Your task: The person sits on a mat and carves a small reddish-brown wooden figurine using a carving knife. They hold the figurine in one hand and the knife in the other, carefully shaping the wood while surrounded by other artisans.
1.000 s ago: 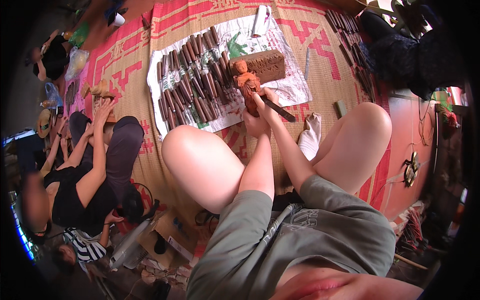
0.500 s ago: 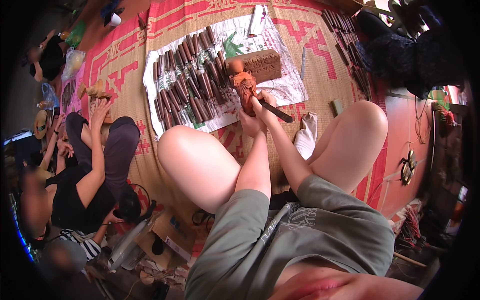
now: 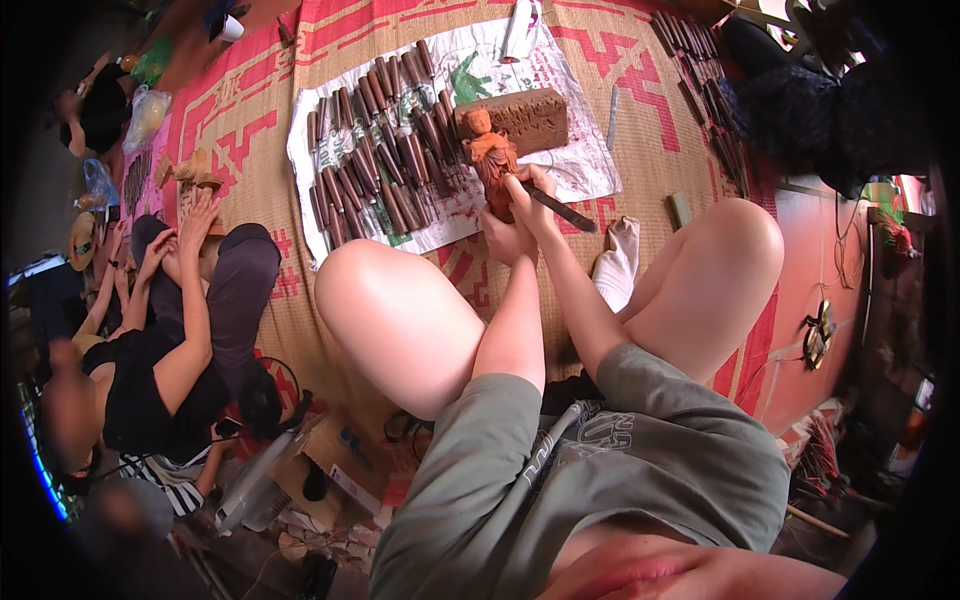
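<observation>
Before my knees I hold a carved reddish-brown wooden figurine (image 3: 491, 152), upright and slightly tilted. My left hand (image 3: 508, 238) is closed round its lower part. Against the figurine's lower side, my right hand (image 3: 537, 182) is closed on a dark, narrow carving tool (image 3: 566, 209). One end of that tool juts out to the right; its other end is hidden by my fingers and the figurine. Just behind the figurine lies a brown block (image 3: 535, 120) with a carved face. Several dark-handled carving tools (image 3: 375, 160) lie in rows to the left on a white printed sheet (image 3: 300, 155).
A red-patterned straw mat (image 3: 590, 60) spreads beneath everything. More tools (image 3: 715, 120) lie at right, near a small greenish block (image 3: 679, 208). A white roll-shaped thing (image 3: 521, 30) rests on the sheet's far edge. At left another person (image 3: 150, 370) sits handling a yellowish carved piece (image 3: 193, 170).
The figurine has turned in my hands, so that a different side of its head and body shows. The tool's free end has shifted slightly right. The other person's hands have come closer together.
</observation>
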Tool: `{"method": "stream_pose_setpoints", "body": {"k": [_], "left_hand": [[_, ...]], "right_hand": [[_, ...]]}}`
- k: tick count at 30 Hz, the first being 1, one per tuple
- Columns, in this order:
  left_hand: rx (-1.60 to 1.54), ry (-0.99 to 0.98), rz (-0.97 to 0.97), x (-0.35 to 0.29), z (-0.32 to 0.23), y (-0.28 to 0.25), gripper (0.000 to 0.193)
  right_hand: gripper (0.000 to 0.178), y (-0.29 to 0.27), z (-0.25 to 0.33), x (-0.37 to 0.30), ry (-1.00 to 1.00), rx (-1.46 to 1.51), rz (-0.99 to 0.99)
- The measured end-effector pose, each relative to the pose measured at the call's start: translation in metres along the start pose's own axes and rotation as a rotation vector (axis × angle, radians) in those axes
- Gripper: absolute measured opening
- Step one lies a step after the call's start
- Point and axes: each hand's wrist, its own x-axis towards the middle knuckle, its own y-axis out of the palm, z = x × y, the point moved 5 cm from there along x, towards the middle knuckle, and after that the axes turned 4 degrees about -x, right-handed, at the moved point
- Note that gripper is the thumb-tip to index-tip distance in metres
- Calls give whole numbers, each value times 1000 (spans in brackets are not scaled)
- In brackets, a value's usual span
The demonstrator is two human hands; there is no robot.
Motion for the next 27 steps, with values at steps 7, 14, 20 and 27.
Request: {"method": "stream_pose_setpoints", "body": {"k": [7,14,20,27], "left_hand": [[13,14,-23,-3,1,-2,59],[80,-3,-18,-2,5,2,55],[30,-64,29,-3,-1,-3,58],[120,-50,22,-4,7,-2,58]], "right_hand": [[21,-4,-7,-6,-132,-98,-40],[20,-8,-14,-9,-7,-163,-3],[21,2,-4,-2,32,-50,40],[22,-6,-6,-7,-138,-133,-27]]}}
